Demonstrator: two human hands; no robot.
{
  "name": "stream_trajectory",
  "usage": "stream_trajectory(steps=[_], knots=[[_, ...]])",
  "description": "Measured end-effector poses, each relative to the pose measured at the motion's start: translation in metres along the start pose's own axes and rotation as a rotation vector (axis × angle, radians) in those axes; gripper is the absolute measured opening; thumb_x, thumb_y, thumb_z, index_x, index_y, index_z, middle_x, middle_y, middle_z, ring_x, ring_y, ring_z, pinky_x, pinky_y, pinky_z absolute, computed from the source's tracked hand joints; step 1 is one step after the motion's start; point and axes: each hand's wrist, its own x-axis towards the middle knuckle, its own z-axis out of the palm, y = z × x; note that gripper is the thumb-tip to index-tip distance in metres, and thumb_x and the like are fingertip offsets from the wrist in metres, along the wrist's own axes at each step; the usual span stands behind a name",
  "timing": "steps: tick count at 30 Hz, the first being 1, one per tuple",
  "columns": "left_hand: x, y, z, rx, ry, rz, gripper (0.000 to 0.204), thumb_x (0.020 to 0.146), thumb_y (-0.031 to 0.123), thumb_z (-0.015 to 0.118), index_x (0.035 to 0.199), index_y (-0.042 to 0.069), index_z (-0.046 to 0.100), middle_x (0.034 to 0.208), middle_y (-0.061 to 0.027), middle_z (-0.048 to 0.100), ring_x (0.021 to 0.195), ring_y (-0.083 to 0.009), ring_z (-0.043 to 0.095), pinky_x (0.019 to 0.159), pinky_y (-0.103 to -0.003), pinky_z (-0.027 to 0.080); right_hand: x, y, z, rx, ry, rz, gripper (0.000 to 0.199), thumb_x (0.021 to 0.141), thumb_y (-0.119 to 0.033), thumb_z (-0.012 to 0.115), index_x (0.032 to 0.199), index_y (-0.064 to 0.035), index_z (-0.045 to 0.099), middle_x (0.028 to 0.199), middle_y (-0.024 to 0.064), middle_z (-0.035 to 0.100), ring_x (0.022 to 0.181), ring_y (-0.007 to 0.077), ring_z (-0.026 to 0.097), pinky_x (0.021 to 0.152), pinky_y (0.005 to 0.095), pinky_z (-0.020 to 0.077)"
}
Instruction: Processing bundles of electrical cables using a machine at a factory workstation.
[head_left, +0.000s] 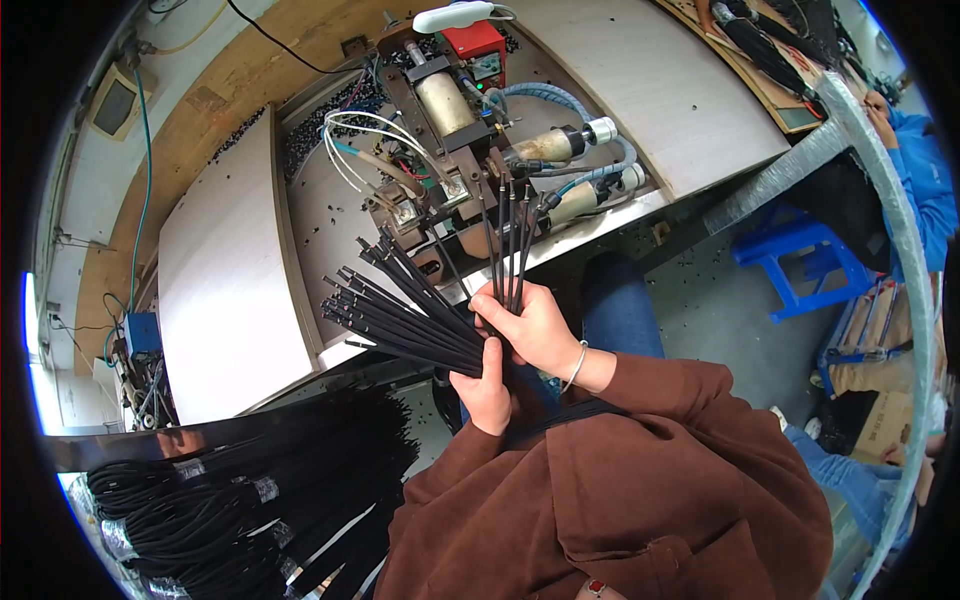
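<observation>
My left hand (485, 388) is closed round a thick bundle of black cords (410, 318), whose small metal-tipped ends fan out to the left. Just above it, my right hand (535, 330) grips several separate black cords (508, 245) that stand nearly upright, their tips toward the machine. One more cord leans up from between the two hands. Thumb and fingers of the right hand are pressed together on them. A bench machine (445, 105) with metal cylinders and a dark clamp block stands just beyond the cord tips, apart from my hands.
A red control box (473, 42) and blue hoses (545, 92) sit by the machine. Dark scraps litter the bench. Taped bundles of black cords (190, 520) lie at lower left. At right are a metal frame (895, 190), a blue stool (800, 255) and a person in blue (925, 175).
</observation>
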Motion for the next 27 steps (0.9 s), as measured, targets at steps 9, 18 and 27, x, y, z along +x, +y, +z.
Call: stream_trajectory(steps=[9,18,27], knots=[[0.000,0.004,0.004,-0.086,0.005,-0.064,0.017,0.084,0.006,0.056,0.099,-0.003,0.056,0.085,-0.0036,0.058,0.070,-0.0097,0.054,0.063,-0.022,0.044,0.005,-0.007,-0.005,-0.078,-0.033,0.129,0.017,0.084,-0.019,0.060,0.087,-0.0023,0.059,0.067,0.0005,0.058,0.056,0.0051,0.051,0.049,0.0200,0.0402],[-0.006,-0.004,-0.001,0.008,-0.005,-0.041,0.022,0.083,0.006,0.058,0.103,-0.003,0.055,0.090,-0.0048,0.058,0.079,-0.0109,0.055,0.071,-0.024,0.044,-0.002,-0.004,-0.008,-0.132,-0.107,0.027,0.017,0.082,-0.017,0.062,0.088,-0.0011,0.061,0.071,0.0016,0.060,0.059,0.0057,0.052,0.055,0.0208,0.0441],[-0.005,-0.009,-0.007,0.014,0.006,-0.016,0.020,0.082,0.006,0.059,0.100,-0.003,0.056,0.095,-0.0048,0.058,0.086,-0.0113,0.053,0.078,-0.025,0.042,0.001,0.004,-0.005,-0.050,-0.032,-0.053,0.012,0.082,-0.012,0.061,0.084,0.0003,0.059,0.070,0.0018,0.060,0.060,0.0061,0.056,0.055,0.0214,0.0459]])
